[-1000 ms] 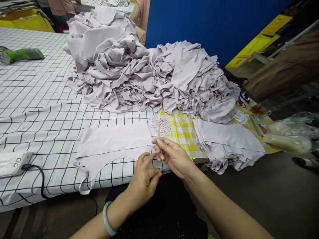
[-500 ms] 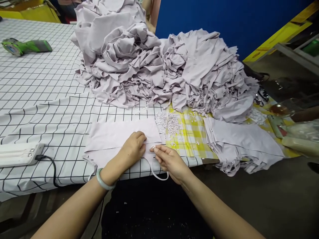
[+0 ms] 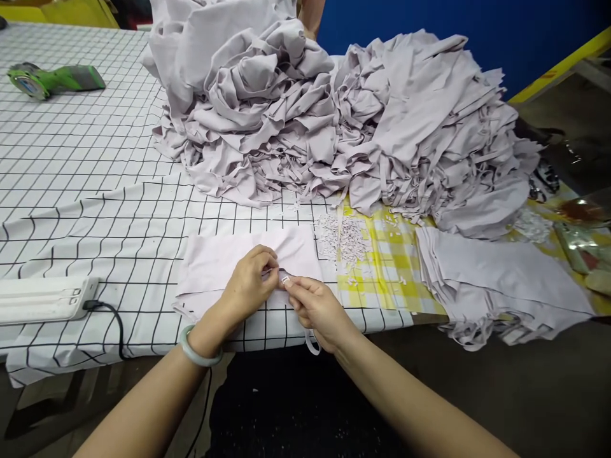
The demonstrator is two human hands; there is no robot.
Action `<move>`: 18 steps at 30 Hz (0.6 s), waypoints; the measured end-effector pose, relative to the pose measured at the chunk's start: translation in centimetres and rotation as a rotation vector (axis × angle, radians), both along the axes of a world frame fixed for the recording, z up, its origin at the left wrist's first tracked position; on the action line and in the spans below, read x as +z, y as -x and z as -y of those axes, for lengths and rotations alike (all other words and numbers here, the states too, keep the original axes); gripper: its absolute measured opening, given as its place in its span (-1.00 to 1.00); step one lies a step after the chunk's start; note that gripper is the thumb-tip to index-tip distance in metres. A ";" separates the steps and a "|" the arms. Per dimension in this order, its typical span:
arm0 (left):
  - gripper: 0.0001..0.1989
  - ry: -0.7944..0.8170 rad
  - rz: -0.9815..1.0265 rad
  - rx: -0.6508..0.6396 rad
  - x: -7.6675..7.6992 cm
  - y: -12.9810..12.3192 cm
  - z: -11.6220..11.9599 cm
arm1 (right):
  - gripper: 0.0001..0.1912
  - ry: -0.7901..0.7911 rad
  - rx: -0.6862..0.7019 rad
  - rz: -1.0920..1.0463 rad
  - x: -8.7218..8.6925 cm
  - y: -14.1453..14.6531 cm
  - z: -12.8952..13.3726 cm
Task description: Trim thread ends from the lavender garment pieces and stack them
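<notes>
A pale lilac garment piece (image 3: pixel 219 257) with thin straps lies flat in front of me, near the table's front edge. My left hand (image 3: pixel 251 281), with a pale bangle (image 3: pixel 198 351) on its wrist, pinches the fabric at the garment's edge. Close beside it, my right hand (image 3: pixel 317 312) holds a small white rectangular piece (image 3: pixel 285 279) between thumb and finger, right against the pinched fabric. Below the right hand hangs a strap loop (image 3: pixel 312 343). Many similar small white pieces (image 3: pixel 344 238) lie in a heap just beyond the garment, to the right.
Large heaps of lilac fabric (image 3: pixel 248 114) cover the back of the checked table (image 3: pixel 86 210). A stack of lilac pieces (image 3: pixel 496 270) overhangs the front edge at right, by a yellow checked cloth (image 3: pixel 391 267). On the left are a white power bank (image 3: pixel 42 299) with a black cable and a green handheld tool (image 3: pixel 57 79).
My hands have come together, and the white piece is now at the fabric in my left fingers. The strap loop hangs narrower. The camera view has shifted slightly.
</notes>
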State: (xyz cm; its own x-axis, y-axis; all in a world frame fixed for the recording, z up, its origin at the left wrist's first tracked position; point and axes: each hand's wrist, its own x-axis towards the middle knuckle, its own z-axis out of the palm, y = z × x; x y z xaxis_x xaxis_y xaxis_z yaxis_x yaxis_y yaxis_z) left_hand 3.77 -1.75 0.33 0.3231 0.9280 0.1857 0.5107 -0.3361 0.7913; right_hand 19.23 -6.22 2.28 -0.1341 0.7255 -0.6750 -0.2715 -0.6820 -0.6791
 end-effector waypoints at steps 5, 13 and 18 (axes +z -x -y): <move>-0.90 0.057 -0.015 -0.102 -0.1 0.1 -0.1 | -0.54 -0.084 -0.168 0.113 -0.1 -0.5 -0.6; -0.85 0.127 0.047 -0.055 -0.5 0.7 -0.4 | -0.62 -0.107 -0.118 0.102 -0.3 0.6 -0.5; -0.84 0.148 0.049 -0.068 -0.2 0.5 -0.3 | -0.69 -0.129 -0.132 0.079 -0.8 1.5 -0.7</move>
